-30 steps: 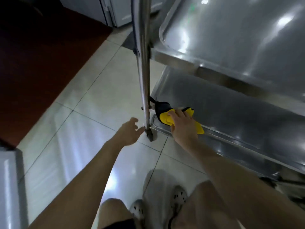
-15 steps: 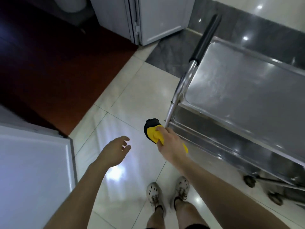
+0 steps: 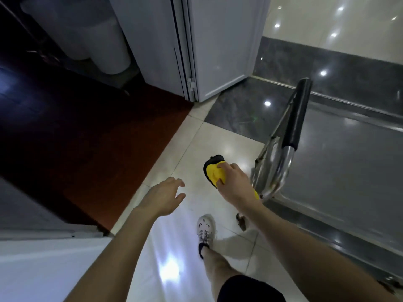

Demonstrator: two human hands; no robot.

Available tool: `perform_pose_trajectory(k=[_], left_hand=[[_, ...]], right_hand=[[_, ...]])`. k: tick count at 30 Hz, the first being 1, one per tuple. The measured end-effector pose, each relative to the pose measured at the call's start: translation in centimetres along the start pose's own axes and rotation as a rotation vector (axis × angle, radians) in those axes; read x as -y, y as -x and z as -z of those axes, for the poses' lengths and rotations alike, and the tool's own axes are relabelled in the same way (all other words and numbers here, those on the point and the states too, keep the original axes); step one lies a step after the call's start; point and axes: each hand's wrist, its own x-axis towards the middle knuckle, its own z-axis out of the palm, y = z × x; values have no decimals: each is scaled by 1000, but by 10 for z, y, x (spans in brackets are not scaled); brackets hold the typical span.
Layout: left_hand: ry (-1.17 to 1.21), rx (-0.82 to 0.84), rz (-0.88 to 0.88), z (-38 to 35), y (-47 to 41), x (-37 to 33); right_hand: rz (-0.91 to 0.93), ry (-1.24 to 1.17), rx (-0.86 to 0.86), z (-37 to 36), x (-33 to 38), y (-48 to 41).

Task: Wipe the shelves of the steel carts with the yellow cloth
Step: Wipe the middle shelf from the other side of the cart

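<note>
My right hand (image 3: pixel 234 184) grips the yellow cloth (image 3: pixel 214 174), which has a black edge, in the air just left of the steel cart's handle end. The steel cart (image 3: pixel 349 162) stands on the right; its flat top shelf shines and its black-sleeved push handle (image 3: pixel 297 112) slopes up from the near left corner. My left hand (image 3: pixel 165 198) hovers over the floor tiles with fingers spread and relaxed, holding nothing. The cart's lower shelves are hidden beneath the top shelf.
A white folding door (image 3: pixel 196 49) stands open ahead. A dark red floor area (image 3: pixel 91 144) lies to the left, and a white cabinet corner (image 3: pixel 43 258) sits at the lower left. A cart caster (image 3: pixel 241 221) is near my foot (image 3: pixel 206 229).
My view rose from the cart's lower shelf to above its top. My right hand lifted the cloth off the lower shelf and now holds it beside the handle.
</note>
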Motion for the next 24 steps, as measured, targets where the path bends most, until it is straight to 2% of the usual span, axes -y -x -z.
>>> perform_pose_trajectory(k=[6,14,19,24], left_hand=[[-42,105,-20,91,-113,43],[-102,27,-168,213,-298,44],[-160,13,-292,270,-439,33],[-208,123,-458,333,-567,-19]], right_hand=[[-141,-90,-21,14,34,-134],[-293,-90,-229,82,24,-271],[-459,-126,-353,115,-7,-352],[-689,-206,-485,143,-22,-404]])
